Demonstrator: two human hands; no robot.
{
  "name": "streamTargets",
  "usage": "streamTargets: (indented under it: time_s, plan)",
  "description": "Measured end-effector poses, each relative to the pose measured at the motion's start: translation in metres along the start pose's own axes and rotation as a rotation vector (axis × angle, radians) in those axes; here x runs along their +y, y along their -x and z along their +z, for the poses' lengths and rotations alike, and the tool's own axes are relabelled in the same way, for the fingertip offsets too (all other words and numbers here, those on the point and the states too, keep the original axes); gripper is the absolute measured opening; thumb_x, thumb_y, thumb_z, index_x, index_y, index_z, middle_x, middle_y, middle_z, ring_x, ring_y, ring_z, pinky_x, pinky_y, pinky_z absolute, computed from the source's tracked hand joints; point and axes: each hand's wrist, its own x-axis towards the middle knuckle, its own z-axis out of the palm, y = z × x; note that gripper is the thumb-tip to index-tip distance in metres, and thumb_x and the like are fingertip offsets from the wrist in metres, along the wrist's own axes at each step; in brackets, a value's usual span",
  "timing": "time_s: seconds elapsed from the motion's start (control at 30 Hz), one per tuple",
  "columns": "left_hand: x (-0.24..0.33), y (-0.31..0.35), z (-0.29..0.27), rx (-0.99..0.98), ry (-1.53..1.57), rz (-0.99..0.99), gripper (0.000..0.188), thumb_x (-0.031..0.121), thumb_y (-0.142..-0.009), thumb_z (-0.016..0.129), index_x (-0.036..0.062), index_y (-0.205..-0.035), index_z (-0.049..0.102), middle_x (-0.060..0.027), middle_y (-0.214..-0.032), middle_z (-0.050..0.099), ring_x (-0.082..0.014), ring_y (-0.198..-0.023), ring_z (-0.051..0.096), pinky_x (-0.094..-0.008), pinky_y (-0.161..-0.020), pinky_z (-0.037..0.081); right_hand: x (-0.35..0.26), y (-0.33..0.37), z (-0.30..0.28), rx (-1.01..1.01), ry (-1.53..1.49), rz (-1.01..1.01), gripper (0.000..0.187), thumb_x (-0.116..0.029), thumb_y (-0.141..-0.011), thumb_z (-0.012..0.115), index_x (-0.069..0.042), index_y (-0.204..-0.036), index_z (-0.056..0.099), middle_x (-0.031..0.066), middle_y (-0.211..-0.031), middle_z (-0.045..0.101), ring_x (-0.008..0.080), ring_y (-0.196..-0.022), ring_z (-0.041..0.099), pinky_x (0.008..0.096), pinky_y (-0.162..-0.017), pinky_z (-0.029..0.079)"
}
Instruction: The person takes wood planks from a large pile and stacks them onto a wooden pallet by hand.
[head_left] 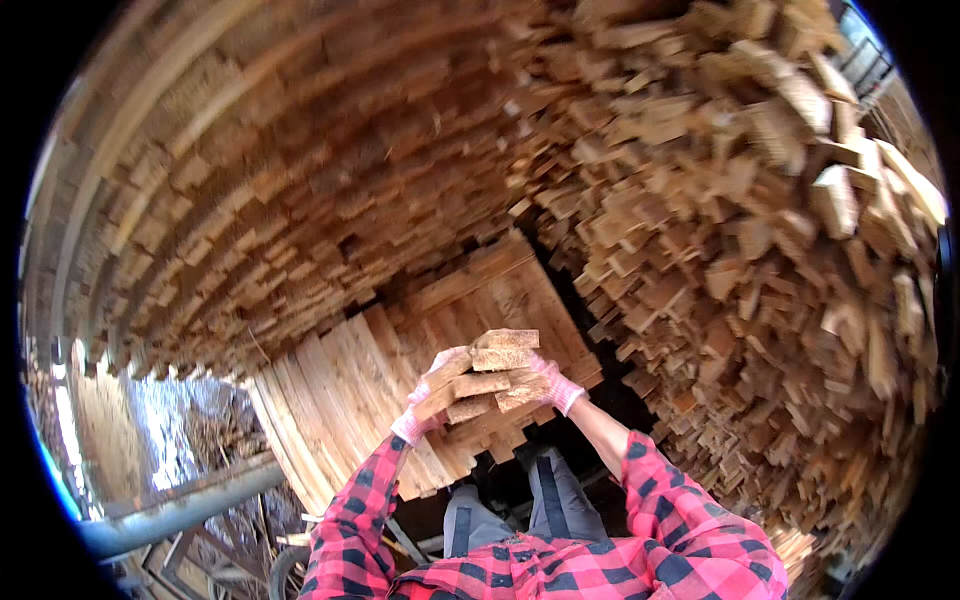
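Observation:
Between my two gloved hands is a small bundle of short wooden boards (482, 384), several pieces with their sawn ends facing me. My left hand (425, 400), in a pinkish-white glove, grips the bundle's left side. On the right side my right hand (556, 386), gloved the same way, is closed round the pieces; its fingertips are hidden behind the wood. The bundle is held above a low layer of flat planks (345, 400) laid side by side in front of my legs.
A tall stack of boards (270, 220) rises ahead and to the left. A heap of loose wood pieces (740, 290) fills the right side. At lower left run a blue-grey pipe (190, 510) and a metal frame with a wheel (287, 575).

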Motion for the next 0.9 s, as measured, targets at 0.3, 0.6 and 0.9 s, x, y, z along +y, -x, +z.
streamTargets:
  time_s: [0.3,0.6,0.9]
  plan:
    - [-0.035,-0.027,-0.012,0.110,0.484,-0.188,0.064,0.022,-0.084,0.081,0.0039,-0.139,0.053,-0.0140,-0.131,0.063,-0.0248,-0.122,0.059,-0.0410,-0.103,0.051,-0.024,-0.055,-0.017,-0.115,0.110,-0.041,0.122,-0.035,-0.069,0.094,-0.006,-0.159,0.016,0.0164,-0.154,0.043,0.0274,-0.138,0.048,0.0390,-0.116,0.038]
    - [-0.113,-0.094,0.088,0.395,1.311,-0.419,0.030,0.019,-0.083,0.077,0.0025,-0.108,0.072,-0.0061,-0.101,0.074,-0.0195,-0.094,0.070,-0.0380,-0.091,0.057,0.124,-0.023,-0.035,0.175,-0.659,0.387,0.074,-0.032,-0.082,0.081,0.002,-0.141,0.052,0.0125,-0.134,0.062,0.0215,-0.124,0.058,0.0366,-0.107,0.045]
    - [-0.168,-0.017,0.094,0.680,1.119,-0.544,0.036,0.025,-0.085,0.078,0.0026,-0.112,0.069,-0.0049,-0.104,0.071,-0.0172,-0.096,0.068,-0.0350,-0.091,0.055,0.084,-0.053,0.013,0.556,0.760,0.428,0.112,-0.039,-0.085,0.078,-0.013,-0.162,0.001,0.0267,-0.162,0.023,0.0448,-0.131,0.051,0.0467,-0.105,0.047]
